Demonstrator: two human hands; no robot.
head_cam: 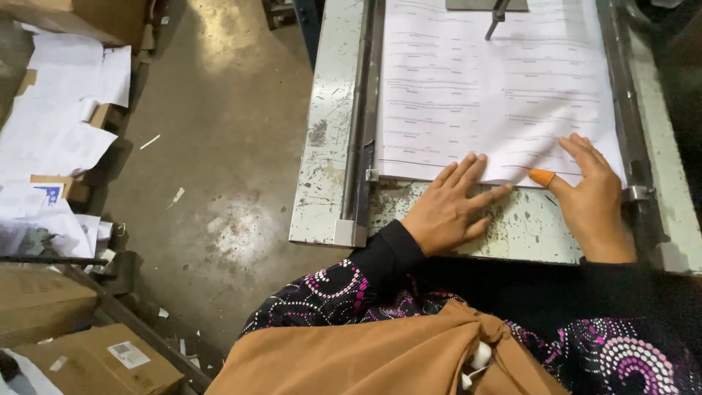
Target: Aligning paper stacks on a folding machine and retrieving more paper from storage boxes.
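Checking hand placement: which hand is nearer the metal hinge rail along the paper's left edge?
Left. The left hand lies close beside the hinge rail; the right hand rests near the paper stack's opposite corner.

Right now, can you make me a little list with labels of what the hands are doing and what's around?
Left hand: left hand lies flat, fingers spread, on the near edge of the printed paper stack
Right hand: right hand rests on the stack's near right corner, with an orange rubber cap on its thumb
Table: worn, paint-chipped metal table with a metal rail beside the stack's left edge
Floor: concrete floor, with loose white sheets and cardboard boxes on the left
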